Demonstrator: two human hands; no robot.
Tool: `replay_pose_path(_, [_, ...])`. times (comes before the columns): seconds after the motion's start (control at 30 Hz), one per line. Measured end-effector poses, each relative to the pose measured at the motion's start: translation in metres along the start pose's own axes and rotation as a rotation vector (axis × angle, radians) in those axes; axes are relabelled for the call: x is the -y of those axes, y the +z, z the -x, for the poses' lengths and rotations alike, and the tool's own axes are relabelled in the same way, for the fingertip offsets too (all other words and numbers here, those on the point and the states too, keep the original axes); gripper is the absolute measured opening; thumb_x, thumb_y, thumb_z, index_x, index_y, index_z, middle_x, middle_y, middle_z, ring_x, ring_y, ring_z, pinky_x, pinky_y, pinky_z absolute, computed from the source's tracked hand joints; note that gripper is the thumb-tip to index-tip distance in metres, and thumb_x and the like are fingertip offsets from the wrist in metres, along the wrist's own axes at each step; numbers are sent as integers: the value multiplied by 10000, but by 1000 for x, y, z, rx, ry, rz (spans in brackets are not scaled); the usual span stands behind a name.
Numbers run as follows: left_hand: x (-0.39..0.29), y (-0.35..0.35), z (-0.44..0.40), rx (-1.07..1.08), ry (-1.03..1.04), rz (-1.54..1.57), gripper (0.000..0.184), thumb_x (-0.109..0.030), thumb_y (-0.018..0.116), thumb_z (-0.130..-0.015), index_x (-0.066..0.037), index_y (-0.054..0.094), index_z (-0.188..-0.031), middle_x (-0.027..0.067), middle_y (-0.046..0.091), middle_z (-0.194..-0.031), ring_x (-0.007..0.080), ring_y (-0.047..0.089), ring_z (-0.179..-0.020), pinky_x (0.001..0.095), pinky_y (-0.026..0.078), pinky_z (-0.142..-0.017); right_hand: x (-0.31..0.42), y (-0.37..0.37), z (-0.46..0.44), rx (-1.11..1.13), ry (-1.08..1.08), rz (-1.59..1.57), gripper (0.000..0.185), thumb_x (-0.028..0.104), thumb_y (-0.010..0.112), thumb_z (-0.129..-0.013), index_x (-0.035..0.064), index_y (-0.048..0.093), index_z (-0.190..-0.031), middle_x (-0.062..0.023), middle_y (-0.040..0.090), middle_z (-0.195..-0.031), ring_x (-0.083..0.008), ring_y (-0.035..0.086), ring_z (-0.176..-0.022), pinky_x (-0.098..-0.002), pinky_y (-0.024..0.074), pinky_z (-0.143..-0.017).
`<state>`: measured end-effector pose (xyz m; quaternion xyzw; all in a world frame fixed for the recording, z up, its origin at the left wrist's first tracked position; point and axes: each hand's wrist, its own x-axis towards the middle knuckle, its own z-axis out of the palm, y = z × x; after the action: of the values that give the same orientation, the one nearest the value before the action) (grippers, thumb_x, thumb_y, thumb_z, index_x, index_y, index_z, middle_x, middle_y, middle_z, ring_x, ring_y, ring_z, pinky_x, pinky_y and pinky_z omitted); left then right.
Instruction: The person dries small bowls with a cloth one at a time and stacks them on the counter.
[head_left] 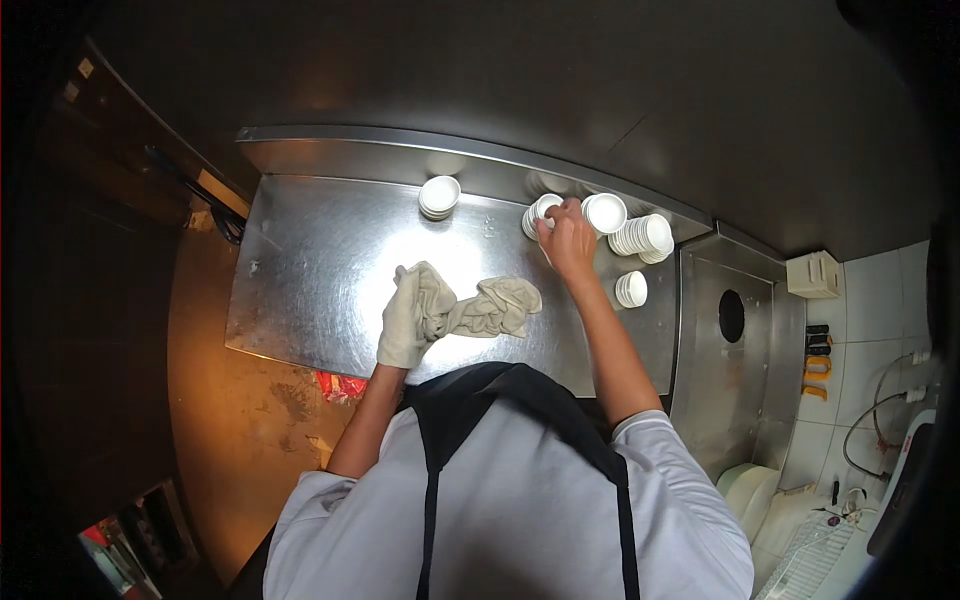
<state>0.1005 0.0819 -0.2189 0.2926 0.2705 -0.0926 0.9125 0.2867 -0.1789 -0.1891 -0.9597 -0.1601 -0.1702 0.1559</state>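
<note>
My left hand (403, 322), in a pale glove, is closed on a greyish cloth (495, 307) that trails to the right over the steel counter (310, 270). My bare right hand (568, 241) reaches to the back of the counter, its fingers bent over the rim of a stack of white cups (534, 222). Close to its right side stands another cup stack (604, 214). Whether the fingers pinch a single cup or the stack is hard to tell.
More white cups stand at the back right (641, 236), a short stack (631, 289) in front of them, and another stack (439, 197) at back centre. A raised steel ledge runs behind. On the right is a steel surface with a round dark hole (732, 315).
</note>
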Motion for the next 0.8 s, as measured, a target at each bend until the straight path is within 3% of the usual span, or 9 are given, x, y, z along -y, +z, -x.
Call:
replay_pose_path(0.03, [-1, 1, 0, 2, -17, 29, 454, -549, 423, -1144, -151, 640, -1171, 5, 695, -1042, 170, 744, -934, 360, 653, -841, 4, -1, -1, -54, -38, 11, 278, 317, 780, -915, 51, 794, -995, -255, 670, -1244, -431, 750, -855, -523, 599, -732])
replay_pose_path(0.13, [0, 5, 5, 49, 49, 26, 531, -556, 467, -1129, -60, 642, -1200, 45, 690, -1049, 132, 735, -906, 306, 627, -764, 6, 14, -4, 128, 117, 45, 331, 344, 781, -917, 37, 759, -1041, -269, 645, -1251, -445, 741, -862, -530, 605, -755])
replay_pose_path(0.43, [0, 0, 5, -7, 67, 33, 490, -513, 476, -1133, -65, 639, -1247, 45, 693, -1055, 141, 741, -954, 330, 638, -790, 3, 15, -22, 267, 253, 6, 377, 396, 808, -899, 73, 743, -1083, -229, 669, -1131, -440, 731, -954, -546, 594, -807])
replay_pose_path(0.53, [-1, 7, 6, -2, 56, 108, 479, -519, 456, -1142, -88, 644, -1232, 47, 695, -1043, 173, 753, -934, 329, 642, -802, 4, 9, -23, 192, 222, -41, 397, 372, 837, -875, 70, 726, -1108, -230, 675, -1143, -441, 726, -978, -540, 591, -818])
replay_pose_path(0.63, [-6, 6, 9, 149, 4, 169, 458, -520, 418, -1151, -125, 648, -1166, 25, 722, -1057, 172, 729, -938, 350, 622, -876, 0, 18, -24, -86, 101, -113, 394, 352, 837, -892, 64, 696, -1121, -201, 688, -1067, -372, 749, -884, -504, 601, -754])
replay_pose_path(0.73, [-7, 7, 3, 444, -2, 304, 466, -536, 395, -1150, -138, 627, -1085, 31, 714, -998, 182, 692, -870, 357, 599, -783, 10, 4, -23, -12, 506, -713, 358, 340, 781, -961, 54, 657, -1139, -143, 683, -961, -250, 718, -719, -425, 600, -628])
replay_pose_path(0.8, [-14, 14, 1, 606, 11, 309, 454, -535, 402, -1143, -148, 612, -1034, 30, 700, -947, 186, 659, -824, 367, 566, -719, 8, 8, -18, -129, 696, -1279, 315, 313, 741, -995, 46, 650, -1136, -98, 670, -968, -167, 669, -644, -338, 558, -545])
